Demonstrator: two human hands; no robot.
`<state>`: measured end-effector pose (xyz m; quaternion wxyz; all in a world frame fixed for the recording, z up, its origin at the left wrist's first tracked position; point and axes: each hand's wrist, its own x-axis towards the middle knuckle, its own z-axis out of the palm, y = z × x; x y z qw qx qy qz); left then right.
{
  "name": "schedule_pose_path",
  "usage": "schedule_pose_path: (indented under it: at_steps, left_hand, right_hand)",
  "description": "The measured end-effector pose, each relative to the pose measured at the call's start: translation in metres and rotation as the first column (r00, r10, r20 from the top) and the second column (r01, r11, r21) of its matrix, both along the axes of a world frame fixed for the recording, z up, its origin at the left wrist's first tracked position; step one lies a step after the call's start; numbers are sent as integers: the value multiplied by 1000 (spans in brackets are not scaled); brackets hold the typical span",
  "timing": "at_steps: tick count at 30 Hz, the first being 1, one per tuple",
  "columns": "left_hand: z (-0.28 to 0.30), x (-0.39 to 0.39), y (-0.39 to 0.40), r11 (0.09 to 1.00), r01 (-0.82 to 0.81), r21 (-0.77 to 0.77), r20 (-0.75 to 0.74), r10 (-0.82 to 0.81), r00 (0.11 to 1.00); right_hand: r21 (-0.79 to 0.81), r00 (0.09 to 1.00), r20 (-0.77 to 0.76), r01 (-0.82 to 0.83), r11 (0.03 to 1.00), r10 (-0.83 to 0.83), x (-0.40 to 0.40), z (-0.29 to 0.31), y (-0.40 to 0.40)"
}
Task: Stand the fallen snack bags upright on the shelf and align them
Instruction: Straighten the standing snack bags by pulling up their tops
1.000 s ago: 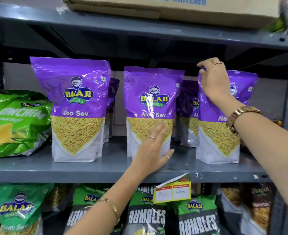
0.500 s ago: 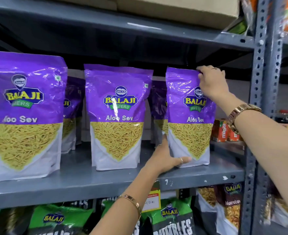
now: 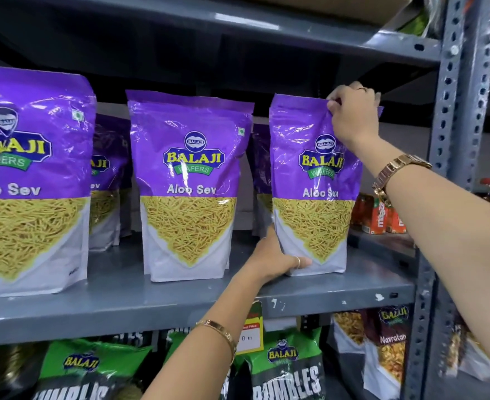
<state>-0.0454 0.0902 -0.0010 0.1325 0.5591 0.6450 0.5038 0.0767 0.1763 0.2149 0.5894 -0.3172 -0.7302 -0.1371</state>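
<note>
Three purple Aloo Sev bags stand upright along the front of the grey shelf. The right bag is held at two places. My right hand pinches its top right corner. My left hand wraps around its bottom left corner, thumb on the front. The middle bag and the left bag stand free. More purple bags stand behind them, partly hidden.
A grey perforated upright post bounds the shelf on the right, with small red cartons beyond the right bag. Green and black Rumbles bags and a yellow price tag sit below. Another shelf runs overhead.
The view has shifted right and closer. My left hand went from the middle bag's base to the right bag's bottom corner. My right hand stayed at that bag's top, which now stands straighter.
</note>
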Motion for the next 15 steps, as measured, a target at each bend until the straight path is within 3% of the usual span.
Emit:
schedule_pose_path:
  at_steps: [15]
  left_hand:
    - [-1,0,-6,998,-36,-41,9,37,999]
  right_hand:
    - [-41,976,-69,-210,977,207,-1,-12,-14]
